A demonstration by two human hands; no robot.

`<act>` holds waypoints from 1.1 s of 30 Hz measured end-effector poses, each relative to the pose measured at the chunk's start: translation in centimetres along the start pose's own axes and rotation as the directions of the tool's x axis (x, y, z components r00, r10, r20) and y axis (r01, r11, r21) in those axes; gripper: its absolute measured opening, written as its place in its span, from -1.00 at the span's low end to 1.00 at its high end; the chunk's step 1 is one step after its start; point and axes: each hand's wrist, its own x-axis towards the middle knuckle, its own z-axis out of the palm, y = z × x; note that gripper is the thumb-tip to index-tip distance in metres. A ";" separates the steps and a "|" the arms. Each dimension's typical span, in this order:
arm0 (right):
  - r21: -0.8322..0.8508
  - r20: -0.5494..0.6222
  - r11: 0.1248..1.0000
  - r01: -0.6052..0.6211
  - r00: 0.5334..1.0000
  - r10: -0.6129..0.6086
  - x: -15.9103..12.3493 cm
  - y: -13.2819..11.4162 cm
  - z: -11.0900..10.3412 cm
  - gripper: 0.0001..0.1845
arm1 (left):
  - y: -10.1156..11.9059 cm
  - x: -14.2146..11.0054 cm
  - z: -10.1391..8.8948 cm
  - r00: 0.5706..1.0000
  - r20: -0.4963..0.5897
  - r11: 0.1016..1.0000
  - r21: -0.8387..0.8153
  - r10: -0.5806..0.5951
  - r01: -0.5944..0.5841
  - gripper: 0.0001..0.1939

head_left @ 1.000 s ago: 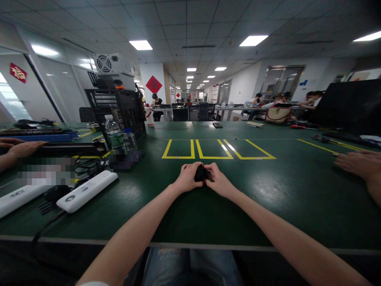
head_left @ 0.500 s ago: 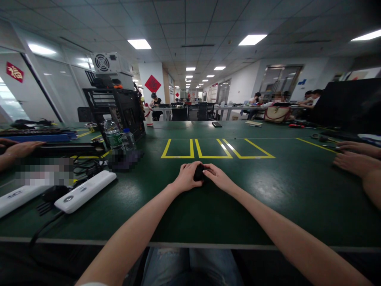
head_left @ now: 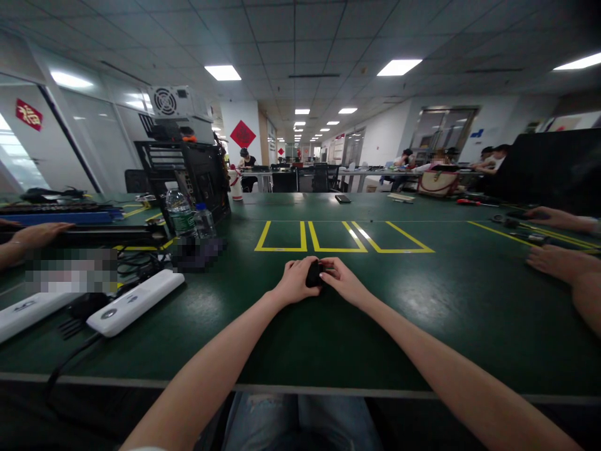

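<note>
My left hand point(head_left: 295, 282) and my right hand point(head_left: 342, 282) meet at the middle of the green table point(head_left: 422, 313), just in front of three yellow taped boxes point(head_left: 338, 237). Between them sits a small black object point(head_left: 313, 274). The left hand's fingers curl around its left side. The right hand pinches its right side with fingertips. I cannot make out what the black object is.
Two white power strips point(head_left: 134, 302) and cables lie at the left, with water bottles point(head_left: 181, 213) and an open black computer case point(head_left: 188, 172) behind. Other people's hands rest at the left edge point(head_left: 35, 235) and right edge point(head_left: 561, 263). A phone point(head_left: 342, 198) lies far back.
My hands stay together on the black object, with the right fingers shifting their pinch slightly. The person at the right has stretched one hand farther back along the table.
</note>
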 end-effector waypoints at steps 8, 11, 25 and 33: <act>-0.146 0.050 0.989 -0.003 0.999 0.011 -1.2 -0.3 0.2 -0.63 | -0.4 0.0 -0.3 0.996 0.041 0.994 -0.070 -0.082 0.085 -0.41; -0.284 -0.038 0.956 -0.072 0.997 0.064 -1.1 -0.2 0.1 -0.60 | -0.7 0.1 -0.7 0.980 0.101 0.979 -0.096 -0.173 0.182 -0.42; -0.600 -0.088 0.782 -0.168 0.986 0.144 -0.9 1.3 -1.4 -0.48 | -2.0 0.3 -0.3 0.955 0.162 0.960 -0.086 -0.250 0.266 -0.38; -0.530 0.012 0.846 -0.065 0.996 0.084 -0.5 0.3 -1.0 -0.65 | -1.1 0.2 -0.6 0.955 0.161 0.959 -0.098 -0.248 0.265 -0.42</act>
